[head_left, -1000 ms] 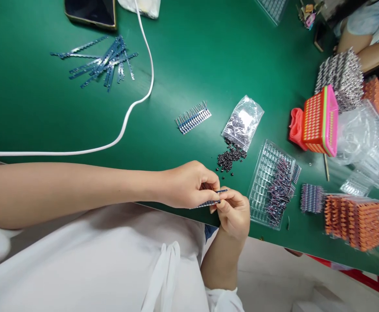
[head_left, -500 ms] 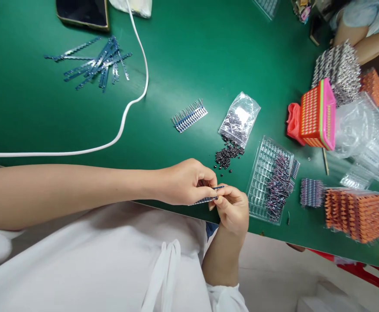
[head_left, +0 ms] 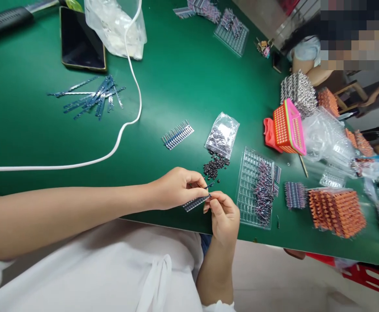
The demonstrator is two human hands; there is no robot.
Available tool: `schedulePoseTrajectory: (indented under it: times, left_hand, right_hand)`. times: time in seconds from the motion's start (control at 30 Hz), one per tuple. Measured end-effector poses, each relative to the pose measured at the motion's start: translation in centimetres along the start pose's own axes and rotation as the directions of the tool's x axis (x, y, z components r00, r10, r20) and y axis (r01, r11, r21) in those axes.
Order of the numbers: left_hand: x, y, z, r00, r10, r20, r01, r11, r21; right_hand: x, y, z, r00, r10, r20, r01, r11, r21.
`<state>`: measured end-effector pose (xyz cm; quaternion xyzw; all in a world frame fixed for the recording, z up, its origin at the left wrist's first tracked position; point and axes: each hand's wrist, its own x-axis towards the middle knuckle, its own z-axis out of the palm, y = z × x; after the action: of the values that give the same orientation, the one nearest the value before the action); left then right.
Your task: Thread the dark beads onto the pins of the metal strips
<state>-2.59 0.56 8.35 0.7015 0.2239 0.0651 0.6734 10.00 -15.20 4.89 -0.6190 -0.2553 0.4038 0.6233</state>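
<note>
My left hand [head_left: 179, 188] pinches a dark blue segmented strip [head_left: 195, 202] between thumb and fingers, close to the table's near edge. The fingertips of my right hand [head_left: 223, 214] are closed at the strip's right end; whether a small piece is between them I cannot make out. Just beyond my hands lies a loose pile of small dark shiny beads [head_left: 215, 167], spilling by a clear plastic bag [head_left: 222, 135] that holds more of them. Farther left on the green table [head_left: 163, 95] rests a similar blue strip with a row of thin metal pins [head_left: 178, 134].
A clear tray [head_left: 246, 190] of thin pinned pieces stands right of my hands, with orange stacks [head_left: 337, 212] and a pink-orange basket [head_left: 288, 125] beyond. Blue strips [head_left: 95, 97], a phone [head_left: 82, 39] and a white cable [head_left: 119, 138] lie left. Another person's arm [head_left: 317, 76] shows far right.
The camera view has shifted, showing more of the table's far side. My hands stay together at the strip, and more of its segmented face now shows below my left hand.
</note>
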Motion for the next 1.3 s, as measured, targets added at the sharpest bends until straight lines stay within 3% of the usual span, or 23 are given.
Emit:
schedulePoseTrajectory:
  times: [0.2, 0.4, 0.63, 0.77, 0.87, 0.93, 1.0, 1.03, 1.07, 1.1, 1.13, 1.17, 1.23, 1.3]
  left_hand:
    - [-0.1, -0.2, 0.2, 1.0, 0.011, 0.024, -0.011, 1.0, 0.002]
    - [0.0, -0.2, 0.2, 0.999, -0.03, 0.014, 0.03, 0.999, -0.022]
    - [-0.2, -0.2, 0.2, 0.995, 0.089, 0.035, -0.092, 0.991, 0.095]
    - [-0.2, -0.1, -0.2, 0.981, 0.098, 0.169, -0.116, 0.988, 0.099]
    - [-0.2, 0.0, -0.3, 0.97, 0.076, 0.231, -0.096, 0.992, 0.079]
    - [0.0, -0.3, -0.3, 0.977, 0.046, 0.21, -0.06, 0.996, 0.062]
    - [0.2, -0.8, -0.2, 0.987, 0.013, 0.16, -0.018, 0.999, 0.03]
    - [0.3, -1.1, -0.2, 0.991, -0.002, 0.133, 0.001, 1.0, 0.008]
    - [0.4, -1.3, -0.2, 0.994, -0.016, 0.107, 0.018, 1.0, -0.013]
    - [0.5, -1.5, -0.2, 0.996, -0.03, 0.085, 0.033, 0.999, -0.031]
    - [0.6, -1.6, -0.2, 0.997, -0.044, 0.07, 0.047, 0.998, -0.044]
    - [0.6, -1.7, -0.2, 0.996, -0.056, 0.063, 0.06, 0.997, -0.052]
    - [0.7, -1.7, -0.2, 0.995, -0.077, 0.06, 0.08, 0.995, -0.059]
    - [0.7, -1.6, -0.2, 0.995, -0.087, 0.056, 0.091, 0.994, -0.065]
  right_hand:
    - [-0.1, -0.6, 0.3, 0.993, -0.067, -0.101, 0.052, 0.988, -0.146]
    - [0.0, -0.3, 0.6, 0.982, -0.104, -0.156, 0.085, 0.988, -0.128]
    - [0.0, -0.2, 0.6, 0.998, -0.006, -0.067, 0.009, 0.999, 0.052]
    - [0.0, -0.4, 0.7, 0.998, 0.052, -0.018, -0.05, 0.994, 0.095]
    - [-0.2, -0.7, 0.6, 0.998, 0.068, 0.013, -0.068, 0.997, 0.043]
    - [-0.5, -1.2, -0.2, 0.999, 0.02, -0.027, -0.022, 0.994, -0.11]
    - [-0.8, -1.9, -2.1, 0.983, -0.111, -0.143, 0.055, 0.935, -0.349]
    - [-0.9, -2.4, -3.5, 0.95, -0.222, -0.221, 0.082, 0.856, -0.51]
    - [-1.0, -3.0, -5.1, 0.912, -0.294, -0.287, 0.088, 0.822, -0.562]
    - [-0.9, -3.5, -6.8, 0.869, -0.359, -0.342, 0.084, 0.786, -0.612]
    - [-0.8, -4.0, -8.6, 0.767, -0.507, -0.394, 0.063, 0.67, -0.74]
    - [-0.6, -4.4, -10.4, 0.704, -0.596, -0.386, 0.006, 0.549, -0.836]
    - [0.1, -4.9, -13.6, 0.676, -0.662, -0.324, -0.071, 0.38, -0.922]
    - [0.8, -5.0, -15.9, 0.704, -0.656, -0.272, -0.097, 0.29, -0.952]
